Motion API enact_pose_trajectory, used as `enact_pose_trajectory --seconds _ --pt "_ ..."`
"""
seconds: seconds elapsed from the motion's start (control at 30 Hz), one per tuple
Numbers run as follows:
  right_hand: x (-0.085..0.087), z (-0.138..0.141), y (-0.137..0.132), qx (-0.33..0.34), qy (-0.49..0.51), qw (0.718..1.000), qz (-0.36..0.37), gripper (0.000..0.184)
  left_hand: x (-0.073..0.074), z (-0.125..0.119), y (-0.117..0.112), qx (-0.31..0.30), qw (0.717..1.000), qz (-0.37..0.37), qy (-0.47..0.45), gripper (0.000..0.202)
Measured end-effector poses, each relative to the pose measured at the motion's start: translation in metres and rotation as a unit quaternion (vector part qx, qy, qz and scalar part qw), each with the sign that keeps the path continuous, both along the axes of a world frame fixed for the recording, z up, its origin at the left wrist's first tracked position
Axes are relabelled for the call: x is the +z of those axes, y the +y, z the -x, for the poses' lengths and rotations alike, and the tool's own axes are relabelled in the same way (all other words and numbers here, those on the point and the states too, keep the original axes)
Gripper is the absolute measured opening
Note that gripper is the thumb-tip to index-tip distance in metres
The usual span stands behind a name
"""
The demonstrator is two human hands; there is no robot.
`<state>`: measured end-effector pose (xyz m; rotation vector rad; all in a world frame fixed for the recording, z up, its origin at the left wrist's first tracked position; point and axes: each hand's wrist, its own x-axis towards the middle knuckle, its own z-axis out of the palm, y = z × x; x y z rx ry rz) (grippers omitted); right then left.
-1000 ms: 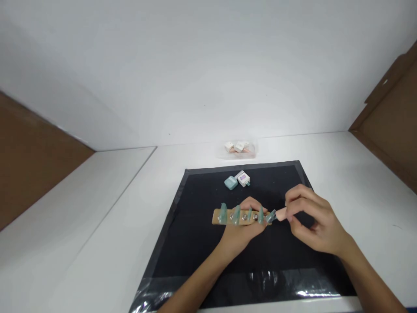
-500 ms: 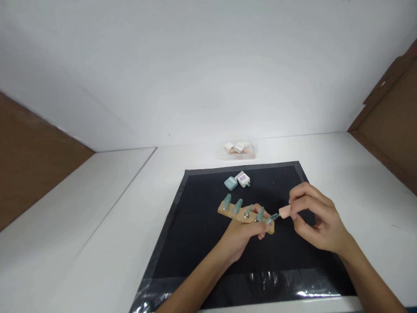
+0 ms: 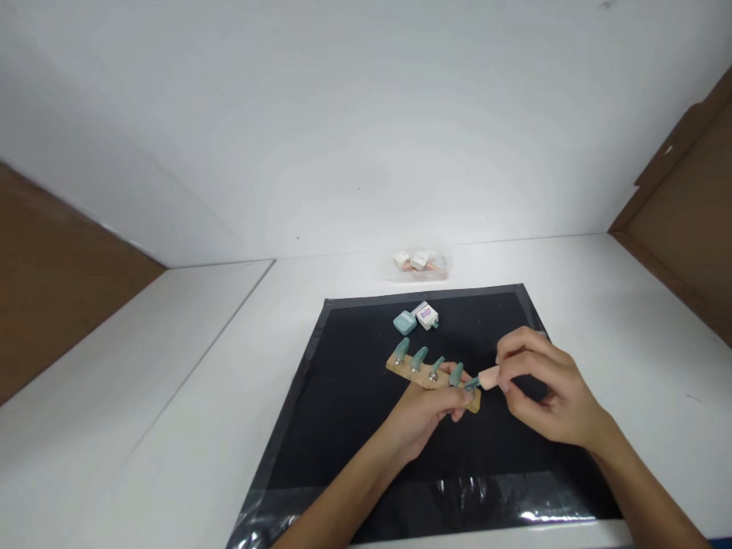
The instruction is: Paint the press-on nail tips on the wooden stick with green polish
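Observation:
My left hand (image 3: pixel 428 404) is closed around a narrow wooden nail stand (image 3: pixel 409 371), tilted down to the right above the black mat. Several green false nails (image 3: pixel 418 358) stand on it on small silver holders. Between the fingertips of my right hand (image 3: pixel 549 385) is a nail polish brush (image 3: pixel 489 377) with a pale pink cap. Its green-coated bristles meet the nail at the stand's right end, beside my left thumb. Whether the bristles press on that nail or just hover over it is hard to see.
A nail polish bottle (image 3: pixel 427 315), white with a purple label, lies on the black mat (image 3: pixel 343 335) against a teal square bottle (image 3: pixel 405 322). Behind the mat, a clear plastic box (image 3: pixel 442 273) holds white-and-pink pieces. Brown panels (image 3: pixel 686 221) flank the white table.
My right hand has moved left with the brush, bringing its tip farther over the nail at the right end. The stand has shifted slightly in my left hand.

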<state>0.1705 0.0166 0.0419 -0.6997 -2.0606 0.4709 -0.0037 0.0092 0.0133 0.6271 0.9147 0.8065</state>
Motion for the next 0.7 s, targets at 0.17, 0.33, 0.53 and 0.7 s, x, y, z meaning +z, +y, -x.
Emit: enact_pose_trajectory --seconds 0.17,0.33,0.53,0.7 --pt "-0.001 -0.005 0.001 -0.045 -0.005 0.999 -0.020 0.025 0.000 0.000 -0.001 0.003 1.000 0.003 0.013 0.019" --pt "-0.011 -0.006 0.011 -0.145 0.108 0.983 0.044 0.019 -0.002 0.000 -0.001 0.000 1.000 -0.001 0.012 0.020" --pt "-0.049 0.004 0.030 -0.156 0.134 0.952 0.227 0.009 -0.001 -0.007 -0.008 -0.038 0.999 0.017 0.018 0.022" --pt "-0.073 0.017 0.037 -0.123 0.113 0.957 0.237 0.020 -0.003 -0.007 -0.012 -0.068 0.998 0.002 0.014 0.016"
